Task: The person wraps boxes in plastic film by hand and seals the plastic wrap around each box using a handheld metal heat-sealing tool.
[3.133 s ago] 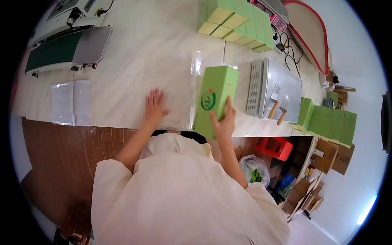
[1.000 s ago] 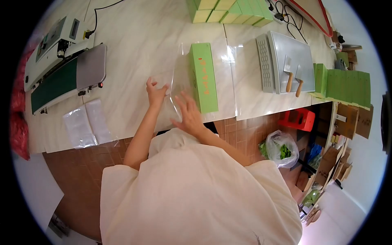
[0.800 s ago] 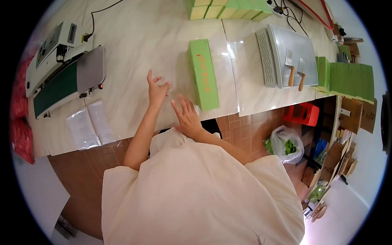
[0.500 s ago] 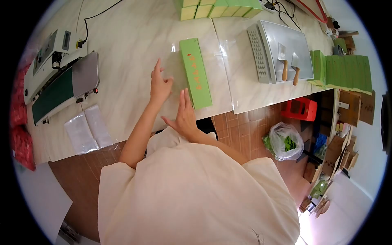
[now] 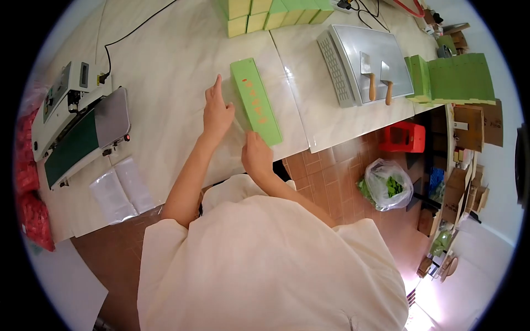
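Observation:
A long green box point(image 5: 256, 102) with orange lettering lies at a slant on the table. A faint sheen of clear plastic film shows along its left side and near end; its full outline is hard to make out. Just left of the box is my left hand point(image 5: 218, 115), index finger stretched out and thumb toward the box. My right hand point(image 5: 258, 157) is closed at the box's near end, with its fingertips drawn together, apparently on the film there.
At left stands a sealing machine point(image 5: 83, 118) beside clear plastic bags point(image 5: 122, 190). Green boxes are stacked at the back point(image 5: 276, 14) and right point(image 5: 461, 77). Two small trowels point(image 5: 371, 83) lie on a grey metal unit point(image 5: 342, 66). Below are a red stool point(image 5: 403, 137) and a bag of greens point(image 5: 386, 185).
My right hand has gone from spread fingers to closed at the box's near end. My left hand's thumb and index finger are less spread. The whole view has shifted slightly.

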{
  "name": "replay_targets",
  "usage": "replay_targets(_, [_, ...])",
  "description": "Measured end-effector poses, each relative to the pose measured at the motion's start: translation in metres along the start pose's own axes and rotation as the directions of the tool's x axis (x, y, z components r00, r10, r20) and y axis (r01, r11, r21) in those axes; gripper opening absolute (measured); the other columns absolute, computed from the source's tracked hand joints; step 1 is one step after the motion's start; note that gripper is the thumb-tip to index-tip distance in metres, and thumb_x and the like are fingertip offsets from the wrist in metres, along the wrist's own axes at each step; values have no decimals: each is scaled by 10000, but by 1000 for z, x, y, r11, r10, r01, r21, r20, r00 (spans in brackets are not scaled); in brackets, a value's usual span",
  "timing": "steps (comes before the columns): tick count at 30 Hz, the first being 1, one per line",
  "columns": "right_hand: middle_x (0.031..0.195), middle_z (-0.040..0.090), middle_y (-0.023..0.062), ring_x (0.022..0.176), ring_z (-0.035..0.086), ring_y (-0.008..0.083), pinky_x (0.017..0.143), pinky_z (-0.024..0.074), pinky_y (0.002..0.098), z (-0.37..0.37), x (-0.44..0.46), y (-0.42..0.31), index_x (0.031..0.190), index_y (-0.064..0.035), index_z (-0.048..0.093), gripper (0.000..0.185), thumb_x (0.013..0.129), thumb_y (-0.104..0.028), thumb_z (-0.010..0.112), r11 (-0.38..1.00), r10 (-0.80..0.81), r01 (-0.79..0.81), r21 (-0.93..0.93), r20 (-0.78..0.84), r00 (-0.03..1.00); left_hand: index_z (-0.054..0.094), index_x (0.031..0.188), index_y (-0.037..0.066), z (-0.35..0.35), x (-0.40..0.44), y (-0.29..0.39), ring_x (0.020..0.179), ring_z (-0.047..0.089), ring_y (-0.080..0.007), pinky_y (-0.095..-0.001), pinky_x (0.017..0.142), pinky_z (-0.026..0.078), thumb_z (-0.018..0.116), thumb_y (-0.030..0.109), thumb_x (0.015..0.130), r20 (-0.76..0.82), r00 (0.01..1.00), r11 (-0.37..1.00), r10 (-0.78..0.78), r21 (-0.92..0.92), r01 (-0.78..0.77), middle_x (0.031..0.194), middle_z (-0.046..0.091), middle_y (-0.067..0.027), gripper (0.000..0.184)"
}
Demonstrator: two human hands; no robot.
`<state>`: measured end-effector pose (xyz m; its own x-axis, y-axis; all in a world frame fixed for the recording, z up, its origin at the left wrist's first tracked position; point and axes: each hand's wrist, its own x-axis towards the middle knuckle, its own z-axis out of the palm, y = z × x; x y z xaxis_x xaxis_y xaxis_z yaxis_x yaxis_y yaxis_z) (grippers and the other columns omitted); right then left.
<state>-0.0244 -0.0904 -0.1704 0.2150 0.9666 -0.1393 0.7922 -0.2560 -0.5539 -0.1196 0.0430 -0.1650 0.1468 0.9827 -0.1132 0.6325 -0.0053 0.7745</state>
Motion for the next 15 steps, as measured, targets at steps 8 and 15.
replay_targets(8, [778, 635, 162, 722, 614, 385, 623, 462, 481, -30, -22, 31, 856, -69, 596, 259, 981, -287, 536, 974, 162, -143, 178, -94, 982, 225, 1525, 92, 2, 32, 6, 1121, 581, -253, -378, 901, 497, 562, 29, 883, -289, 940, 922, 184, -281, -267, 1372, 428, -140, 728])
replay_targets(15, [674, 618, 139, 627, 594, 360, 577, 452, 444, -27, -17, 58, 799, -56, 603, 360, 969, -372, 569, 957, 266, -257, 138, -53, 963, 260, 1512, 73, 36, 70, -57, 1307, 458, -293, -402, 1064, 393, 662, 181, 899, -279, 960, 927, 20, -354, -122, 1461, 374, -183, 741])
